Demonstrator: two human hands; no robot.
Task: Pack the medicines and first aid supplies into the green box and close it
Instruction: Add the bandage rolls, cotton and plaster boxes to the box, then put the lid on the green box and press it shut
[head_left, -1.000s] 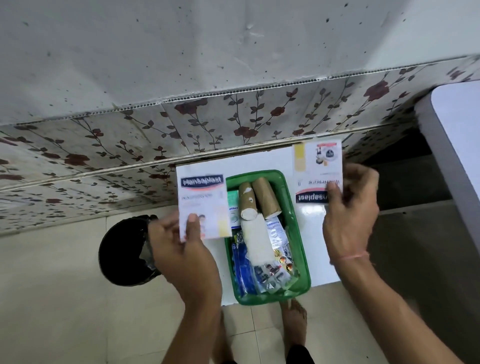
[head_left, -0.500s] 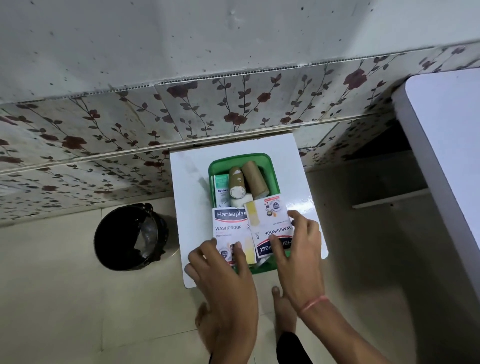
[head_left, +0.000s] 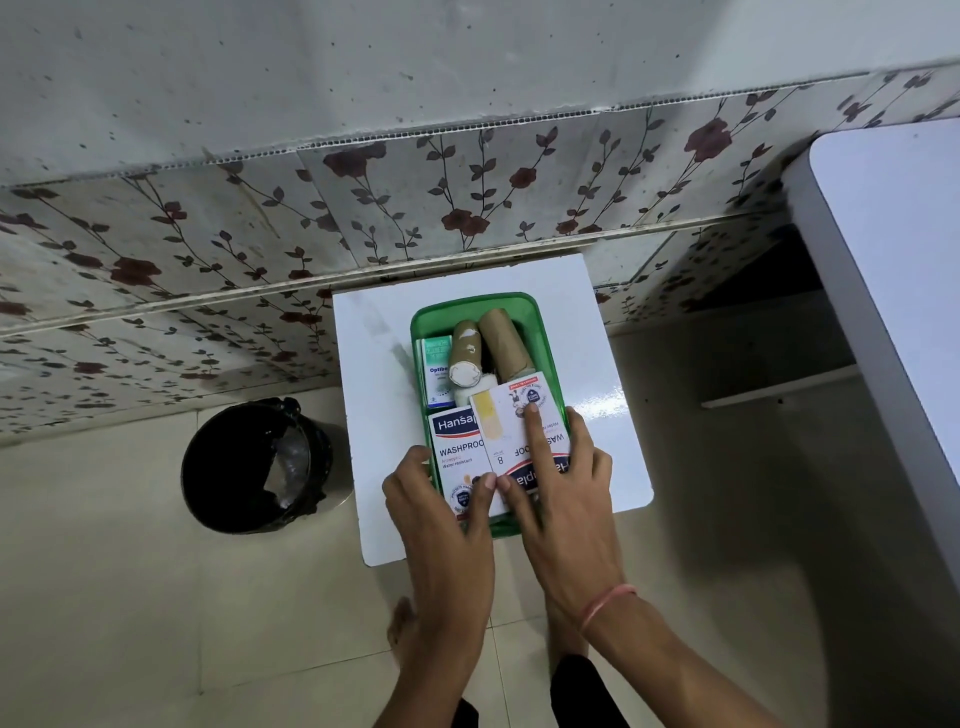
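Note:
The green box (head_left: 478, 302) stands open on a small white table (head_left: 374, 364). Two brown rolls (head_left: 501, 338) and a small Optibe carton (head_left: 436, 371) lie at its far end. Two white Hansaplast plaster boxes lie side by side on top of the near contents, the right one (head_left: 519, 410) overlapping the left one (head_left: 457, 447). My left hand (head_left: 447, 525) holds the left plaster box by its near end. My right hand (head_left: 563, 499) grips the right box across its width, index finger stretched flat on top. Whatever lies under the plaster boxes is hidden.
A black round bin (head_left: 254, 467) stands on the floor left of the table. White furniture (head_left: 893, 260) rises at the right edge. A floral tiled wall (head_left: 467, 197) runs directly behind the table. My bare feet are below the table's near edge.
A second ago both plaster boxes were held up above the table, one in each hand. Both hands have come down and inward, and the boxes now lie in the green box.

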